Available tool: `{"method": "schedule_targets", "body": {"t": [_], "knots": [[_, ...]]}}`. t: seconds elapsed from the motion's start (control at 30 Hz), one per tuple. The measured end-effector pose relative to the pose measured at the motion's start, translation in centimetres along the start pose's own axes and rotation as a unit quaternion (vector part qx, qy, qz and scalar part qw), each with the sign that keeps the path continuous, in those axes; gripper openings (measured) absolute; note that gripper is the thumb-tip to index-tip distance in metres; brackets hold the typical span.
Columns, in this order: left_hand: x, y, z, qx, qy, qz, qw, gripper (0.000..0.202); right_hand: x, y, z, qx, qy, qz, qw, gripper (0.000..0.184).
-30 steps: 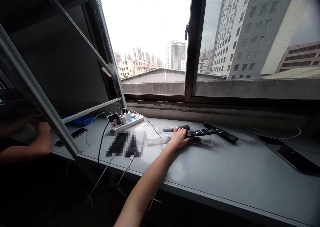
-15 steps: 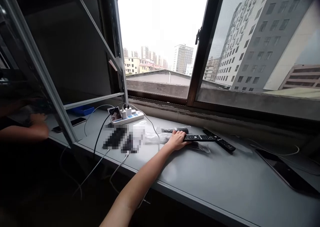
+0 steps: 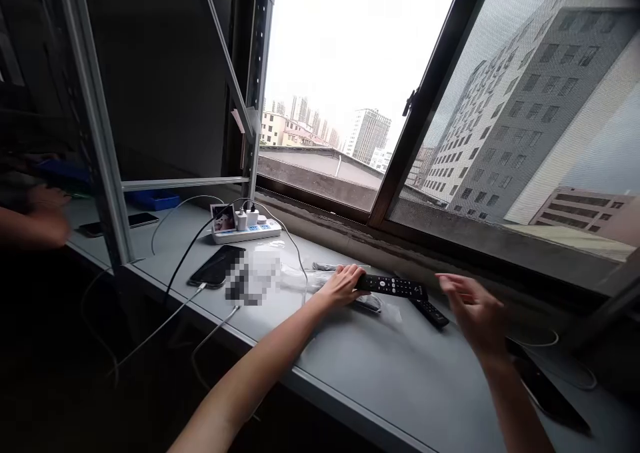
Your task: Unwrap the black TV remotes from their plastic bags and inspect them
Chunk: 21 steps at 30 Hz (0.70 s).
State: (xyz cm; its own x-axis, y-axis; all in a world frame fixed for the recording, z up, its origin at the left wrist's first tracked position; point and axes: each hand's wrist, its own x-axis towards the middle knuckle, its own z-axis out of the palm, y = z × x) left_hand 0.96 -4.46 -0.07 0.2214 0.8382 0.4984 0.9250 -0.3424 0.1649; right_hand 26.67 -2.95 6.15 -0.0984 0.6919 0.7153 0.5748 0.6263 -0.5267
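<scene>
My left hand (image 3: 344,284) grips the near end of a black remote control (image 3: 393,286) that lies on the grey table (image 3: 380,366) over a clear plastic bag (image 3: 320,278). A second black remote (image 3: 430,312) lies just right of it, partly under the first one. My right hand (image 3: 475,310) hovers open above the table, fingers spread and pointing left toward the remotes, slightly blurred. It touches nothing.
A white power strip (image 3: 245,228) with chargers and cables sits at the back left, a black phone (image 3: 216,266) in front of it. A dark tablet (image 3: 547,390) lies at the right. Another person's arm (image 3: 33,223) works beyond a metal shelf post (image 3: 103,173).
My right hand has come into view from the right and reaches toward the remotes. My left hand stays on the remote. The view has swung to the left and tilted.
</scene>
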Motion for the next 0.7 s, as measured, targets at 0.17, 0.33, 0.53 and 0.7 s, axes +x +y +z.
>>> {"method": "schedule_targets", "body": {"t": [0.17, 0.33, 0.53, 0.7], "knots": [[0.2, -0.1, 0.1, 0.045, 0.007, 0.007, 0.999, 0.04, 1.2, 1.8, 3.9, 0.049, -0.086, 0.126, 0.987, 0.054], [0.1, 0.2, 0.2, 0.051, 0.028, 0.012, 0.998, 0.043, 1.3, 3.9, 5.7, 0.13, -0.177, 0.246, 0.944, 0.066], [0.1, 0.7, 0.4, 0.019, 0.046, -0.007, 0.999, 0.041, 0.0, 2.6, 5.2, 0.317, -0.171, 0.312, 0.879, 0.068], [0.4, -0.3, 0.3, -0.008, 0.094, -0.072, 0.993, 0.054, 0.2, 2.6, 4.9, 0.34, -0.067, 0.265, 0.9, 0.059]]}}
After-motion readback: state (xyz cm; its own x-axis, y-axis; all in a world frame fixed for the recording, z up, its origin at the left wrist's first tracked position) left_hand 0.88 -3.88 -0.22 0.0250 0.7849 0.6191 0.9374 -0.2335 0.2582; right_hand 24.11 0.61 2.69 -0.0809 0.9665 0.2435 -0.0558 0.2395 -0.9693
